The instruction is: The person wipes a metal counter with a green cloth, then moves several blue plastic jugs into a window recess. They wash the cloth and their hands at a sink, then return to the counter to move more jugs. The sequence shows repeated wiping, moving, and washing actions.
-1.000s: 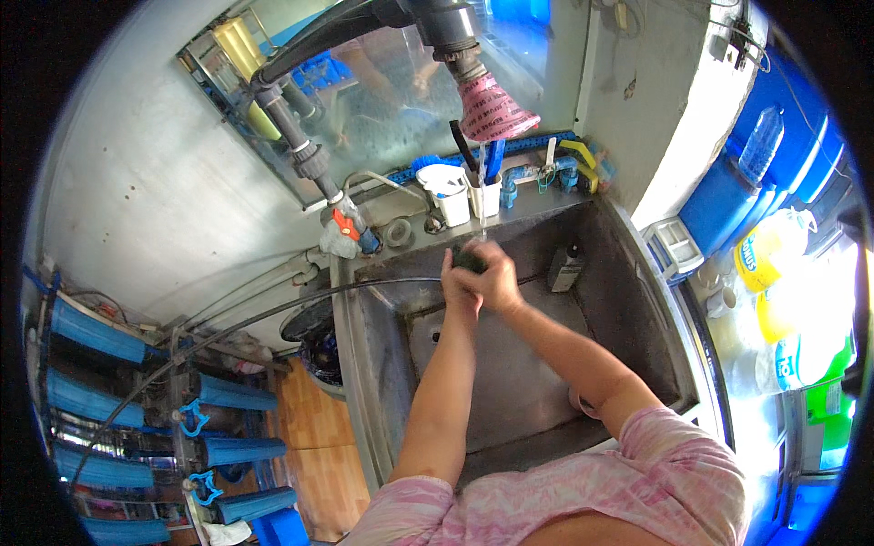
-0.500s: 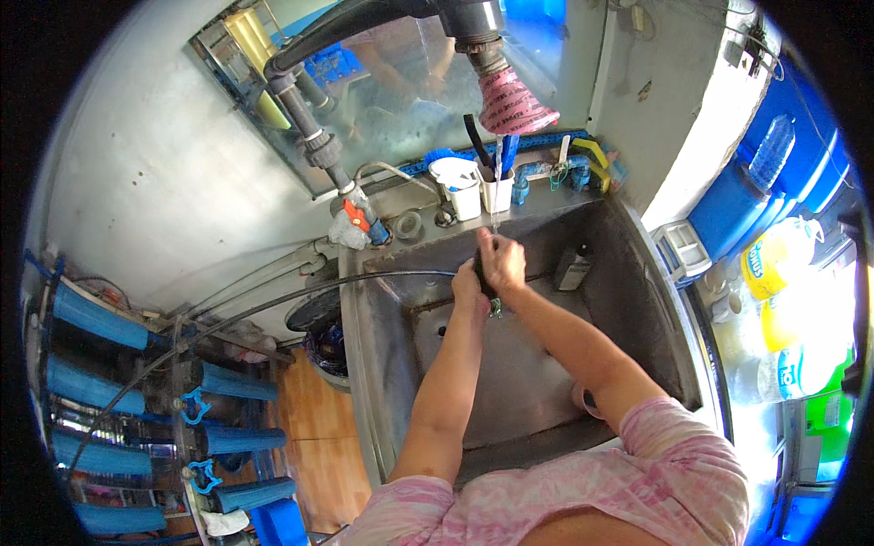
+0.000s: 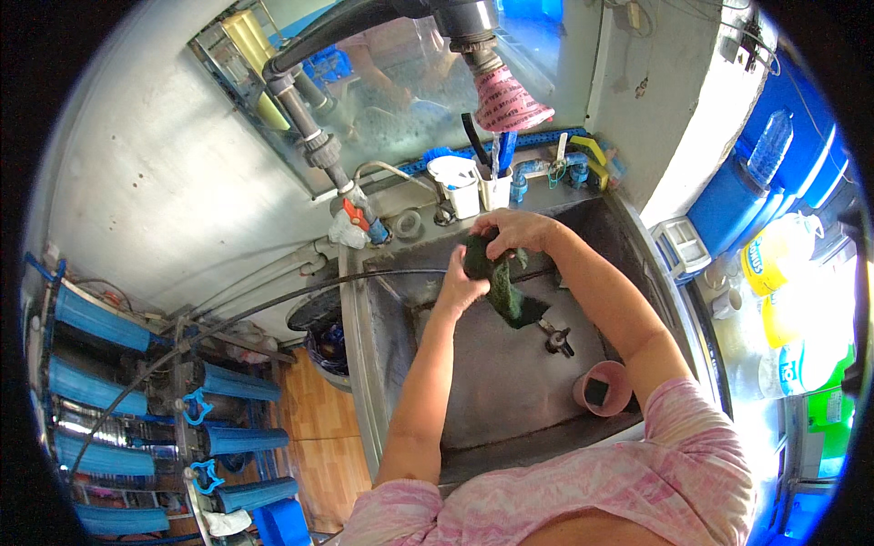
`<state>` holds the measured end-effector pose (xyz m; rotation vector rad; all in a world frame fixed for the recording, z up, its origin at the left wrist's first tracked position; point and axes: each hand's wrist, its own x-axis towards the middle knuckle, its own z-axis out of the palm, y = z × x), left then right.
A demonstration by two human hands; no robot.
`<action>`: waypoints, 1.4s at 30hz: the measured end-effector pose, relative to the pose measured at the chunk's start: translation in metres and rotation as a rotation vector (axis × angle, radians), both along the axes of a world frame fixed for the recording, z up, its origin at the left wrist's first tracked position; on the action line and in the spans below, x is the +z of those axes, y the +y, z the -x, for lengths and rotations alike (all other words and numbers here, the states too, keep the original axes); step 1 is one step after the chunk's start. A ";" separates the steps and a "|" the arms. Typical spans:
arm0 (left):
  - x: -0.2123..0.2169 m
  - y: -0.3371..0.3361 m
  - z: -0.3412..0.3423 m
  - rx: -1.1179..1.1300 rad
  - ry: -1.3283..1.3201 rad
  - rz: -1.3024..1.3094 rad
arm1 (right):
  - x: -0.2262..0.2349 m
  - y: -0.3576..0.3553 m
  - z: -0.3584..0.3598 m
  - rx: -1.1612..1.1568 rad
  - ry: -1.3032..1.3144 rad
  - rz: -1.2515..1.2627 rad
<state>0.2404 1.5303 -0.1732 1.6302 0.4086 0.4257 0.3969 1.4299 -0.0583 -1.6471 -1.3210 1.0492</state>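
1. Head view: I see both hands raised over a steel sink, gripping one dark green cloth between them.
2. The left hand presses against the cloth's left side, fingers curled round it, so it is closed on the cloth.
3. The right hand sits on top of the cloth, fingers bent down over its upper end and clamped on it.
4. The cloth hangs from the hands in a bunched, twisted strip, its lower end pointing down and right above the sink floor; I think it hangs clear of the floor, though the fisheye bend makes that hard to judge.
5. On the sink floor, just below the cloth's tip, lies a small metal tap fitting.
6. Nearer the person, a pink cup lies in the sink's right corner, well apart from the hands.
7. Behind the sink, on the back ledge, stand a white container and a white holder with dark and blue tools in it.
8. A grey pipe with a red-handled valve runs down to the ledge's left.
9. Blue filter housings line the far left wall.
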 end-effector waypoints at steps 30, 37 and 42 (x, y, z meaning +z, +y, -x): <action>0.076 -0.015 -0.020 0.304 -0.528 -0.462 | -0.007 0.006 0.012 -0.270 -0.181 -0.380; 0.007 -0.055 -0.045 0.229 -0.418 -0.118 | 0.057 -0.025 0.017 -0.406 0.602 -0.527; -0.010 -0.029 -0.059 0.330 0.289 0.144 | 0.022 -0.063 0.007 -0.859 0.508 -0.306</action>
